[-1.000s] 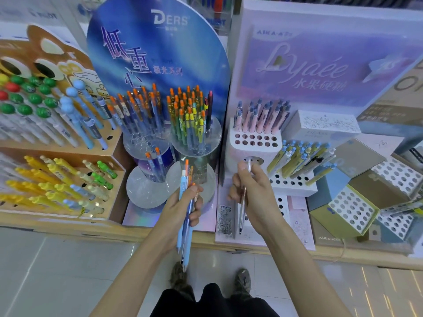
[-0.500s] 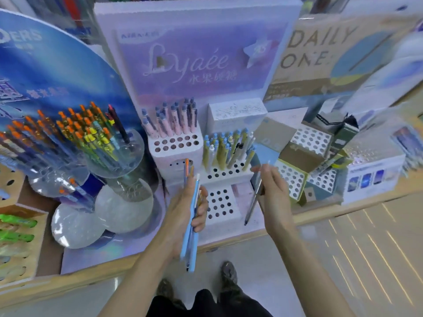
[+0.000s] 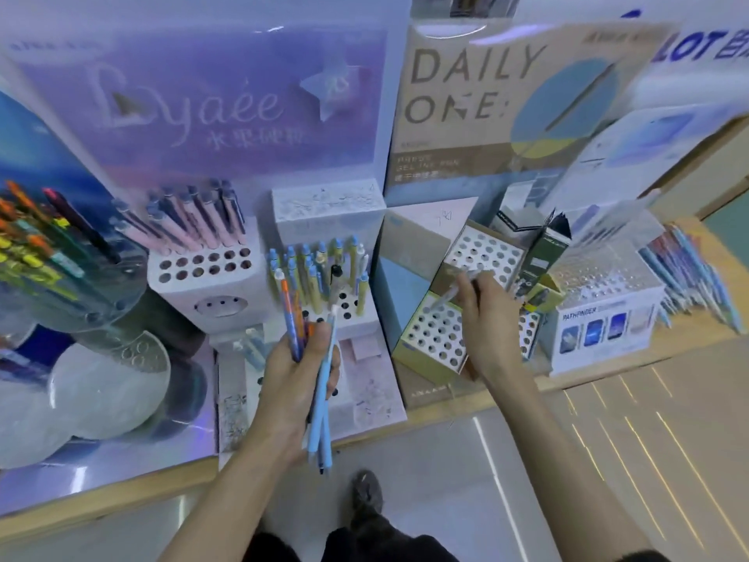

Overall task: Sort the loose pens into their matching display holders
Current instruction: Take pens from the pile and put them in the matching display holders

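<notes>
Rightward since the earlier frame, the right hand (image 3: 484, 318) has carried its clear pen (image 3: 454, 292) from the white holder to the perforated yellow-green holder (image 3: 435, 338). Its grip is clenched on that pen, which lies slanted, tip low and left over the holes, upper end toward the far right. The wrist is bent down, forearm running back to the near right. The left hand (image 3: 294, 383) has its grip clenched around a bundle of pens (image 3: 320, 399), long axes near upright, blue barrels hanging below the palm past the tabletop's (image 3: 608, 361) near edge. Open floor lies before that edge; holders crowd the tabletop behind.
</notes>
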Demonstrator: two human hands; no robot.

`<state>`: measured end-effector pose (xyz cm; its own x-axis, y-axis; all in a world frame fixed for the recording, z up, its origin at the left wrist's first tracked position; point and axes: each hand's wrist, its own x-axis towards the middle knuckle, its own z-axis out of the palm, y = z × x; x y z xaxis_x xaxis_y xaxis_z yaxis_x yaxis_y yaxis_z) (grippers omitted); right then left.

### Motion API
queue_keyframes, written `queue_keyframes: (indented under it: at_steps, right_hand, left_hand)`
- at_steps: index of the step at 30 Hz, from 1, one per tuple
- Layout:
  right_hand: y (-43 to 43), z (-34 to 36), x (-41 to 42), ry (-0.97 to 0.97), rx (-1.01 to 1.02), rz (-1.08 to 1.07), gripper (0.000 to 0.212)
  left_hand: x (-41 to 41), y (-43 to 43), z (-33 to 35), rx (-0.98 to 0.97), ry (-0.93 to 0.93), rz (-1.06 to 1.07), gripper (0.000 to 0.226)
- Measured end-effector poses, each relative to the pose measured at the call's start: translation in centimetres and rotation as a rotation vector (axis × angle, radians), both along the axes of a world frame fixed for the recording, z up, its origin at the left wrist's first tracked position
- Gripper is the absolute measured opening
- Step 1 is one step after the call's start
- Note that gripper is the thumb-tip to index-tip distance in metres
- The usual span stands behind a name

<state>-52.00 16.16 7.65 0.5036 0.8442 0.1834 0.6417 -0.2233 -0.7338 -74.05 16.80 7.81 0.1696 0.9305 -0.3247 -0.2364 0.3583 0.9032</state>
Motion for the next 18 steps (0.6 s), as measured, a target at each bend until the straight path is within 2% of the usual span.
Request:
queue_keyframes:
  at_steps: [4,8,15,18]
  right_hand:
    - [0.2,-0.9,0.7,0.007,-0.011,0.043,0.034]
    - [1.2,-1.7,0.9,-0.031,-0.131,0.134,0.034]
    - [2.8,-2.1,0.8,-0.062,-0.212,0.131,0.028]
    - [2.8,-1.8,0.8,-0.05,-0.229,0.135,0.028]
  left_hand:
    - [0.4,-0.1,-0.4,-0.001,0.05,0.036,0.037]
    - [0.7,-0.1,-0.4,-0.033,0.141,0.067,0.042]
    - [0.6,0.0,-0.2,-0.031,0.195,0.107,0.037]
    - [0.4,0.0,0.0,-0.025,0.196,0.099,0.045]
